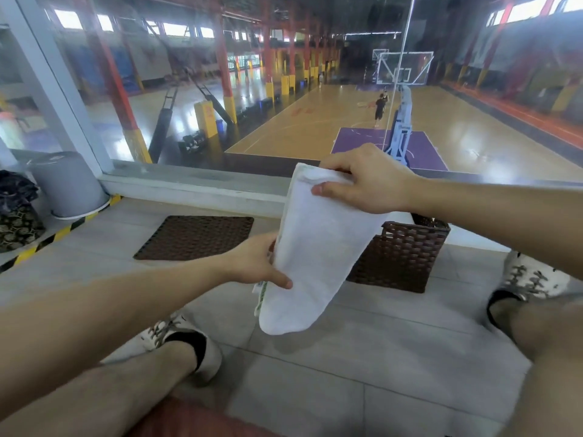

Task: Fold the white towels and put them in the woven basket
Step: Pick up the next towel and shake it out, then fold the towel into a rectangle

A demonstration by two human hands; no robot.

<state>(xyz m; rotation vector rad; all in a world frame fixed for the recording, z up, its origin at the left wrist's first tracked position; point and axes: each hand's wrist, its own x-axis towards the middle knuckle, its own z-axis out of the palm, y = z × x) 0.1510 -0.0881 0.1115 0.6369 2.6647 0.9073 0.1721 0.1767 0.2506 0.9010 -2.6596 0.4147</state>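
A white towel, folded into a long narrow strip, hangs in the air above the tiled floor. My right hand pinches its top end between thumb and fingers. My left hand grips its left edge lower down, thumb on the front. The towel's bottom end hangs free. Behind the towel, to the right, the dark brown woven basket stands on the floor, its left part hidden by the towel. What lies inside it does not show.
A flat brown woven lid lies on the floor left of the basket. A grey bin and a dark patterned bag stand at far left by a yellow-black taped edge. My feet in white shoes flank the floor space; a glass wall is ahead.
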